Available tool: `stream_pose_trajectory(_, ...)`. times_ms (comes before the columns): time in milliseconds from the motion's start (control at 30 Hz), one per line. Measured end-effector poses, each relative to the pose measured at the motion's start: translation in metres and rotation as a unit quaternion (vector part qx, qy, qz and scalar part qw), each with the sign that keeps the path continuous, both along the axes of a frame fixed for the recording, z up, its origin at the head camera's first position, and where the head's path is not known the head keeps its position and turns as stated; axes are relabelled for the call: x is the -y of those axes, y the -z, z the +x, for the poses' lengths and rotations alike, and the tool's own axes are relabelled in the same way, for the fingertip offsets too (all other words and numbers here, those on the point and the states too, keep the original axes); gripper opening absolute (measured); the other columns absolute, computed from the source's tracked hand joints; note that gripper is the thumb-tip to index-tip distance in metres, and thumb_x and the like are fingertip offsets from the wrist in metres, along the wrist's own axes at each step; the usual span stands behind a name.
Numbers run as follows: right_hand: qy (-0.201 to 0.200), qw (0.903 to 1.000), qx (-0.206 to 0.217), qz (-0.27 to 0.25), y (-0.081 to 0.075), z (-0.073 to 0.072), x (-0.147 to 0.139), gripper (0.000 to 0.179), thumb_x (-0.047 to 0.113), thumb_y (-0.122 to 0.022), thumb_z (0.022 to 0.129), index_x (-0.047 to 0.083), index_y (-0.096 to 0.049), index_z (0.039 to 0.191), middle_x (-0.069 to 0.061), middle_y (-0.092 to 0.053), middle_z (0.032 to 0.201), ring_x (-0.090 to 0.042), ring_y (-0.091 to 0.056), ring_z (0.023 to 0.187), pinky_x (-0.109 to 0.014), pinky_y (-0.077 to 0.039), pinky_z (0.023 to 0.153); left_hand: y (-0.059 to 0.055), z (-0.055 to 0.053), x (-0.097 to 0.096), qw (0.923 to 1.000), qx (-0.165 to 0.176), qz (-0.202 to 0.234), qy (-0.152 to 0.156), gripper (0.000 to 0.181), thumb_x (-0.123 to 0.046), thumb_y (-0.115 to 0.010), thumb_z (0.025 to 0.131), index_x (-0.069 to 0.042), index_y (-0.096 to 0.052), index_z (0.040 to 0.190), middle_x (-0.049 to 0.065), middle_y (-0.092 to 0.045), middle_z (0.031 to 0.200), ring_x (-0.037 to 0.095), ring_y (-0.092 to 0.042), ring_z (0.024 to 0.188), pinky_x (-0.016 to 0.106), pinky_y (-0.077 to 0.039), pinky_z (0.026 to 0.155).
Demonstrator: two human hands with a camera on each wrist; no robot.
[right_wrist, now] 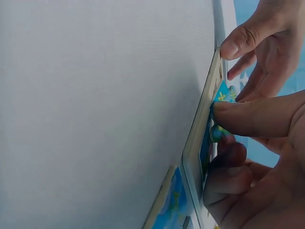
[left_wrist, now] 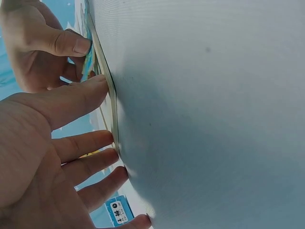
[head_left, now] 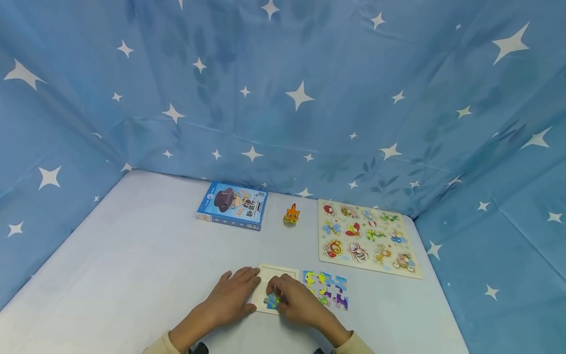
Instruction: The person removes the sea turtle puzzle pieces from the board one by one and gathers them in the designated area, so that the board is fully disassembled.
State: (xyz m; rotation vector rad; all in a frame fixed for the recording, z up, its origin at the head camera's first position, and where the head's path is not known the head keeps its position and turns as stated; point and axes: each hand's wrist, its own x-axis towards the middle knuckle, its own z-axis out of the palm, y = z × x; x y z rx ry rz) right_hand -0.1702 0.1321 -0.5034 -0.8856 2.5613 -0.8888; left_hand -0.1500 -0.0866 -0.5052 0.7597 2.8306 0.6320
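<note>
A shallow wooden puzzle tray (head_left: 276, 269) lies on the table in front of the person. Along its left edge rests the left hand (head_left: 232, 297), fingers stretched out, the thumb touching the near corner. Over the tray the right hand (head_left: 294, 300) pinches a blue jigsaw piece (right_wrist: 220, 132) between thumb and curled fingers, tilted above the board in the right wrist view. Another blue piece (head_left: 271, 301) shows in the tray's lower left part, partly covered by the right hand. Right of the tray, loose jigsaw pieces (head_left: 341, 301) in blue, yellow and purple lie in rows.
A blue game box (head_left: 234, 204) lies toward the back, and a small orange figurine (head_left: 291, 215) stands right of it. A wooden insect puzzle board (head_left: 371, 238) lies at the back right. A blue curtain with stars (head_left: 283, 123) encloses the white table (head_left: 132, 255).
</note>
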Motion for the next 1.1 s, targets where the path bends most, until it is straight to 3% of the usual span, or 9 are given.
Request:
stream_pose_trajectory(333,-0.009,0.998,0.005,-0.062,0.005,0.001,-0.002,0.022,0.001,-0.074,0.088,0.017,-0.061,0.093,0.015,-0.051,0.079,0.002,-0.044,0.067,-0.017,-0.041,0.062,0.001,-0.001,-0.001,1.0,-0.001,-0.001,0.003,0.06,-0.028,-0.083,0.085,-0.002,-0.062,0.134,0.014,-0.053,0.15,0.035,-0.044,0.142,0.069,-0.037,0.106)
stream_pose_trajectory(467,0.003,0.9961,0.016,-0.087,-0.004,0.007,-0.013,0.021,0.005,-0.075,0.09,0.019,-0.059,0.09,0.015,-0.052,0.077,0.002,-0.045,0.066,-0.018,-0.042,0.06,0.001,-0.001,-0.002,1.0,-0.002,-0.002,0.004,0.06,-0.028,-0.084,0.084,-0.002,-0.062,0.134,0.014,-0.053,0.149,0.035,-0.044,0.141,0.069,-0.037,0.105)
stream_pose_trajectory(600,0.029,0.9933,0.038,-0.106,-0.014,0.012,-0.042,0.017,0.011,-0.075,0.091,0.018,-0.059,0.091,0.013,-0.054,0.078,0.0,-0.05,0.067,-0.02,-0.045,0.059,0.0,0.0,-0.004,0.9999,-0.008,-0.005,0.003,0.061,-0.027,-0.085,0.083,-0.001,-0.063,0.133,0.015,-0.054,0.148,0.036,-0.045,0.14,0.069,-0.038,0.105)
stream_pose_trajectory(833,0.06,0.9919,0.074,-0.084,-0.014,0.017,-0.098,0.018,0.01,-0.077,0.088,0.015,-0.059,0.088,0.012,-0.051,0.075,0.0,-0.046,0.064,-0.02,-0.042,0.056,0.001,0.0,-0.003,1.0,0.0,-0.003,-0.004,0.061,-0.026,-0.085,0.082,0.0,-0.063,0.133,0.015,-0.053,0.149,0.036,-0.044,0.141,0.07,-0.036,0.106)
stream_pose_trajectory(1000,0.049,0.9921,0.097,-0.062,-0.007,0.02,-0.108,0.019,0.01,-0.078,0.087,0.015,-0.06,0.087,0.014,-0.052,0.075,0.001,-0.047,0.064,-0.021,-0.044,0.057,0.002,-0.001,-0.001,0.9999,0.005,-0.002,-0.011,0.061,-0.025,-0.085,0.083,0.0,-0.063,0.134,0.015,-0.053,0.149,0.036,-0.044,0.141,0.071,-0.035,0.106)
stream_pose_trajectory(1100,0.049,0.9937,0.089,-0.047,-0.004,0.02,-0.107,0.02,0.009,-0.079,0.086,0.016,-0.06,0.086,0.013,-0.054,0.076,0.0,-0.048,0.066,-0.022,-0.045,0.059,0.002,-0.001,-0.001,1.0,0.005,0.001,-0.007,0.061,-0.025,-0.084,0.084,0.0,-0.063,0.134,0.016,-0.052,0.15,0.037,-0.043,0.142,0.071,-0.035,0.106)
